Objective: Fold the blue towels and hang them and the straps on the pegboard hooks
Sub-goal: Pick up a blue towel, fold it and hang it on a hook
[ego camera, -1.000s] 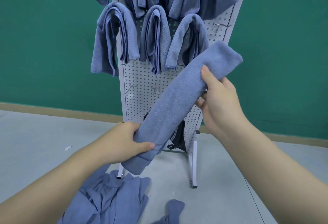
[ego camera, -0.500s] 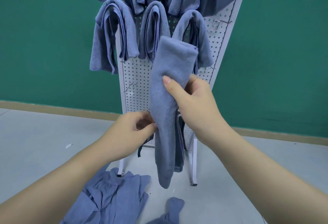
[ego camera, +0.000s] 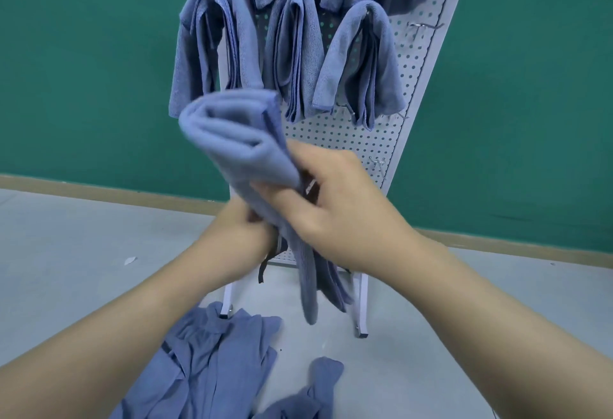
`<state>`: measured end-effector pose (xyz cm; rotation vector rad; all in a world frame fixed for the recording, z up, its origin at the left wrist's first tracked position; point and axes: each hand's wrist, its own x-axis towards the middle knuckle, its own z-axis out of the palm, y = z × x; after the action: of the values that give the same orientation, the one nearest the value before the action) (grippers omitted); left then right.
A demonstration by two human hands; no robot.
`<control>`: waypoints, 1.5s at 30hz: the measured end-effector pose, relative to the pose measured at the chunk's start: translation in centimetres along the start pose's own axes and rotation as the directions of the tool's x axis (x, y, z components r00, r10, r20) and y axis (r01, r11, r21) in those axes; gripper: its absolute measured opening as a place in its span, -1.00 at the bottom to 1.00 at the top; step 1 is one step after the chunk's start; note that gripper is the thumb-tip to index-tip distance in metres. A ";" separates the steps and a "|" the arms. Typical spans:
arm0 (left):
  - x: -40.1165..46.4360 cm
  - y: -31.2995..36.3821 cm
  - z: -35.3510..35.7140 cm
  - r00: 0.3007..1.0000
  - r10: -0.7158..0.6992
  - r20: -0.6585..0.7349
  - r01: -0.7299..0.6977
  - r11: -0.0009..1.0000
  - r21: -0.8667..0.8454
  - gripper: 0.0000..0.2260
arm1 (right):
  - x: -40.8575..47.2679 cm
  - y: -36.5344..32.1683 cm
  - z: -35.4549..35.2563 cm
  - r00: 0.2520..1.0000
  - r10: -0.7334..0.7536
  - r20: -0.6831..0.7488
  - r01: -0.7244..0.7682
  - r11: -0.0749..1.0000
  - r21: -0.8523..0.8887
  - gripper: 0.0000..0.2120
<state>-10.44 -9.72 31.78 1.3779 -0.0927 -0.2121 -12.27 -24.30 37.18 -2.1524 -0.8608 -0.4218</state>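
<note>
Head view shows you have doubled the folded towel [ego camera: 242, 140] over since a moment ago; your right hand [ego camera: 335, 206] and left hand [ego camera: 238, 229] both grip it, just before the pegboard [ego camera: 345, 140], ready for a free hook [ego camera: 426, 25].

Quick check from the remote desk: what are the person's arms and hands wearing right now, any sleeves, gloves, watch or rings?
Nothing that shows. Both forearms are bare up to the frame edge, with no sleeves or cuffs. The left hand and right hand have no gloves, and no watch, band or ring can be seen, though motion blur softens the fingers.
</note>
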 end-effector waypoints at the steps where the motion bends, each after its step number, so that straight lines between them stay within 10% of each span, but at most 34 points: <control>1: 0.2 0.3 0.1 0.991 0.135 -0.011 -0.135 0.990 0.027 -0.80 | 0.1 0.1 -0.4 0.999 0.027 -0.040 -0.025 0.998 0.060 -0.87; 8: -0.5 1.0 -0.8 0.941 0.262 0.212 -0.286 0.954 0.091 -0.78 | 0.4 2.0 -1.0 0.963 0.209 -0.170 -0.180 0.969 0.171 -0.84; 19: -0.6 0.7 -0.8 0.957 0.259 0.130 -0.286 0.916 0.280 -0.80 | 0.2 2.2 -1.3 0.844 0.530 -0.081 -0.398 0.721 0.567 -0.85; 33: -1.6 1.3 0.4 0.962 0.216 0.166 -0.248 0.948 0.200 -0.69 | 0.9 2.4 -2.1 0.820 0.566 -0.088 -0.414 0.692 0.591 -0.78; 45: -1.0 2.5 -1.2 0.984 0.104 0.147 -0.127 0.980 0.156 -0.70 | 0.7 4.9 -4.2 0.582 0.812 0.047 -0.506 0.316 0.803 -0.75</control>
<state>-10.93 -7.88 34.07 1.5162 -0.3114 -0.2054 -8.44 -29.51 37.67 -1.3386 0.1928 0.0210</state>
